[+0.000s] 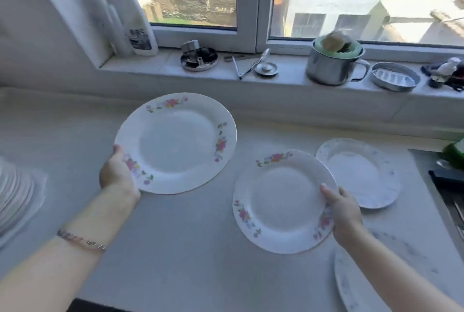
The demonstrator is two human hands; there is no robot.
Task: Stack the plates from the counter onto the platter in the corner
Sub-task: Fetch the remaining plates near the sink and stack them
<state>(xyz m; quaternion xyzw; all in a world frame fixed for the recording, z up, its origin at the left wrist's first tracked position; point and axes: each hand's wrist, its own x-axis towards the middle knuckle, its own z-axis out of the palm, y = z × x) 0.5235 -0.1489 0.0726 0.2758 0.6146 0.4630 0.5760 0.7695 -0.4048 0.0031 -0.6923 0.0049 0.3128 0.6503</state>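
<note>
Left hand (118,173) grips large floral plate (175,143), right hand (344,213) small floral plate (281,201) beside speckled plate (364,173); rim-only hold could tip, chipping it.

At the counter (188,236), my left hand (116,173) grips a dinner plate (175,143) by its near-left rim; to its right, my right hand (344,213) holds a second plate (283,201). A third plate (359,173) lies behind-right, a fourth plate (351,284) nearer me, and a metal mug (331,68) stands on the windowsill (160,65) behind.

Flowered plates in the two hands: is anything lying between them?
Nothing: only bare counter shows between the left plate and the right plate, in the head view.
</note>
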